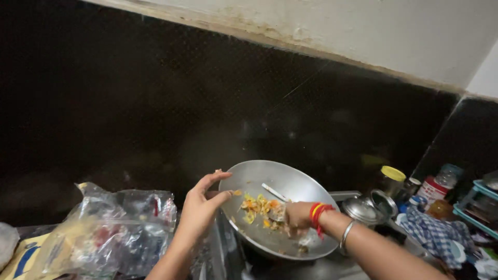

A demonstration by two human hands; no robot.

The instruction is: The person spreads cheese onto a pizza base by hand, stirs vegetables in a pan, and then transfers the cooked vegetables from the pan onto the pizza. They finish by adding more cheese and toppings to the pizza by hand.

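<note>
Dark tiled backsplash fills most of my view, with a pale, chipped wall band above it. I take the steel pan (280,207) as the reference landmark; it sits tilted toward the camera, which keeps its yellow and orange food pieces (258,207) gathered near the middle.

Left hand (203,206): positioned at the pan's left rim, fingers spread and slightly curled, thumb near the edge (contact is likely but I cannot confirm it), apparently steadying the pan.

Right hand (297,217): inside the pan, closed around a spoon (275,193) whose handle points up and left; red threads and a metal bangle circle the wrist.

Left of the pan lie crumpled clear plastic bags (111,231). Right of the pan stand a small steel lidded container (365,208), a yellow-capped jar (390,180) and a blue checked cloth (433,233).
</note>
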